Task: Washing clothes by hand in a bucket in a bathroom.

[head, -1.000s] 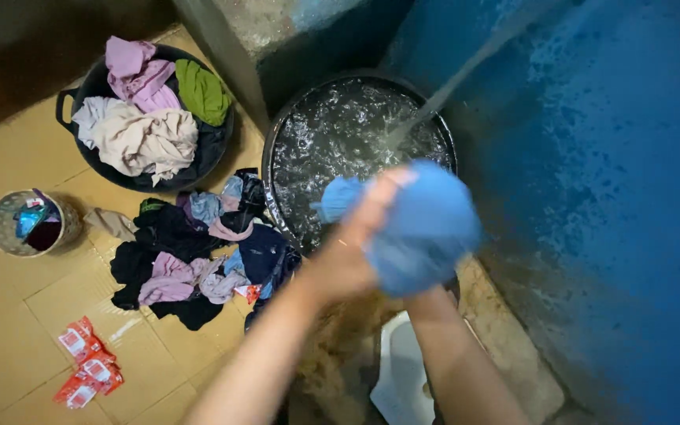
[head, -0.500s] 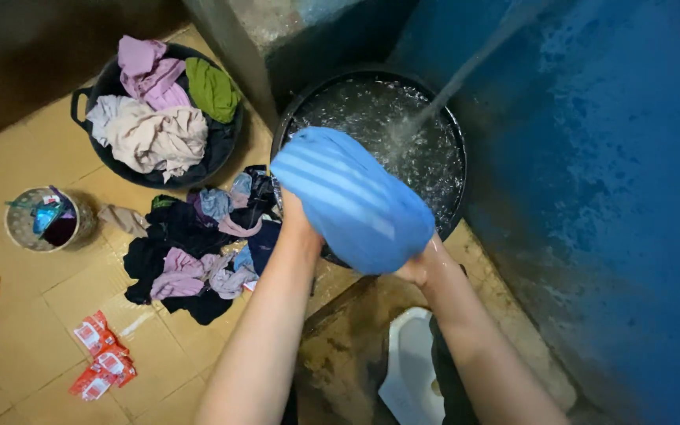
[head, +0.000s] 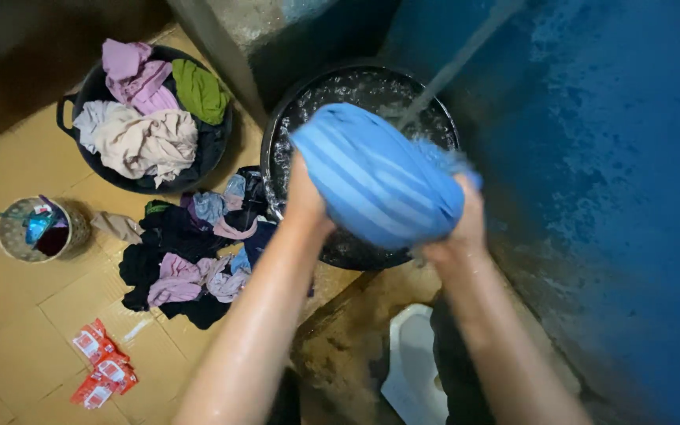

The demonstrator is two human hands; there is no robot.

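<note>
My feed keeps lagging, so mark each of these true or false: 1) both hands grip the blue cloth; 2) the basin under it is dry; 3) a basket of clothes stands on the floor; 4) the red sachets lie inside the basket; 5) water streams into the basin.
1) Both the left hand and the right hand grip the blue striped cloth: true.
2) The black basin is dry: false, it holds churning water.
3) The black basket of clothes stands on the floor: true.
4) The red sachets lie in that basket: false, they lie on the tiles.
5) A water stream falls into the basin: true.
</note>
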